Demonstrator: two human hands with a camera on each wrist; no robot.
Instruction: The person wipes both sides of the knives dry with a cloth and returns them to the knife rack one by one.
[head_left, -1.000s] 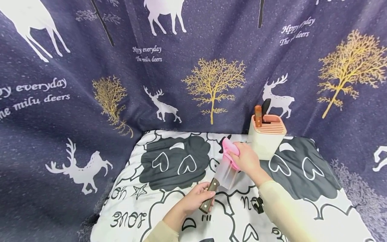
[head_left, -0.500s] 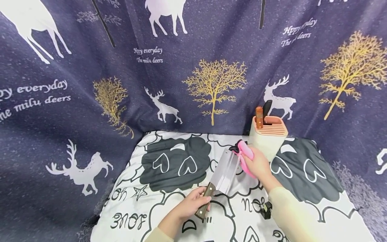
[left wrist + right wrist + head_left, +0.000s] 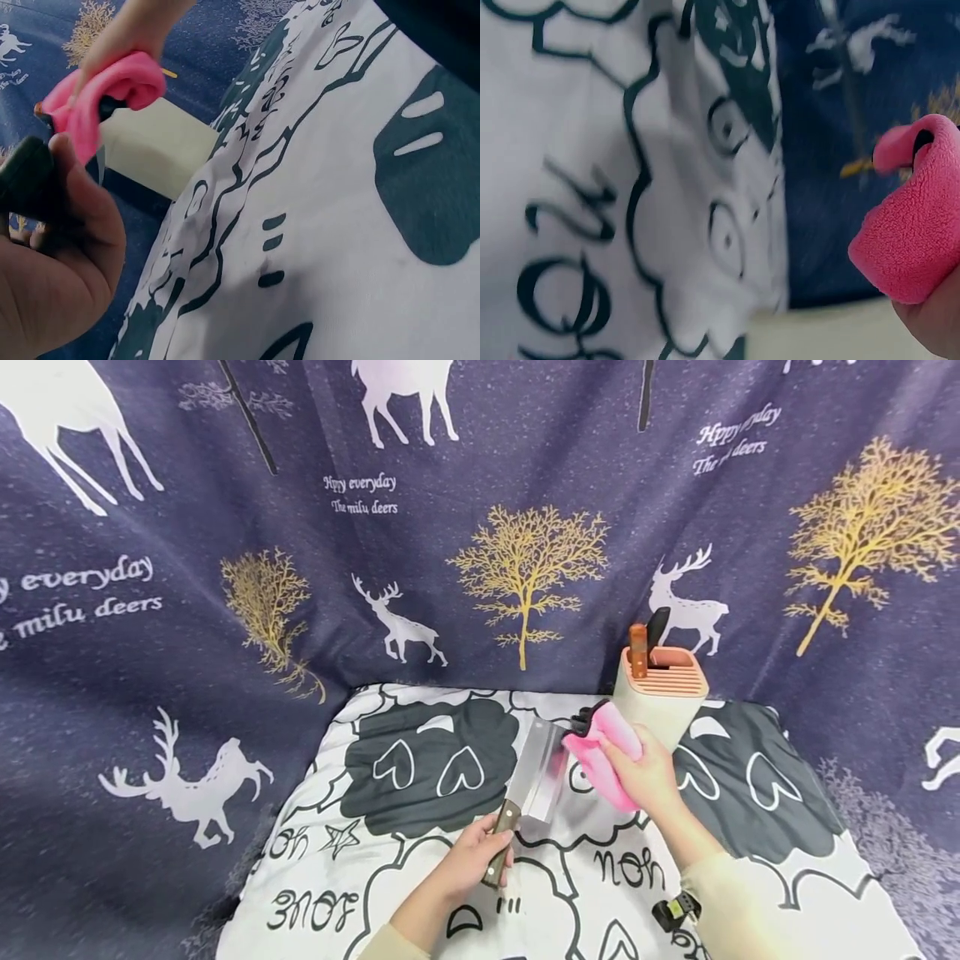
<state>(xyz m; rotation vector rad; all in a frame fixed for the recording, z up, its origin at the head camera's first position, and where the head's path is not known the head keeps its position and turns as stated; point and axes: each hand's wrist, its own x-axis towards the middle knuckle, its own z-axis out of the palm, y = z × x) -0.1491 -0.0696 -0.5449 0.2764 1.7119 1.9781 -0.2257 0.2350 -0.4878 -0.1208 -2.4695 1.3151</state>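
A cleaver (image 3: 537, 770) with a broad shiny blade and a brown riveted handle points away from me in the head view. My left hand (image 3: 476, 855) grips its handle, thumb along the top; the left wrist view shows that hand (image 3: 64, 262) large and the handle dark. My right hand (image 3: 647, 778) holds a bunched pink cloth (image 3: 604, 752) with a dark edge, just right of the blade's far end. In the right wrist view the fuzzy pink cloth (image 3: 919, 225) covers most of the fingers.
A cream knife block (image 3: 654, 706) with a slotted orange top stands behind my right hand. An orange-brown handle (image 3: 638, 650) and a black handle (image 3: 657, 625) stick up from it. A patterned white cloth (image 3: 315, 860) covers the surface; a dark printed curtain (image 3: 420, 543) hangs behind.
The pink cloth went from covering the blade's far end to beside it on the right, baring the blade. The left hand and cleaver shifted slightly left.
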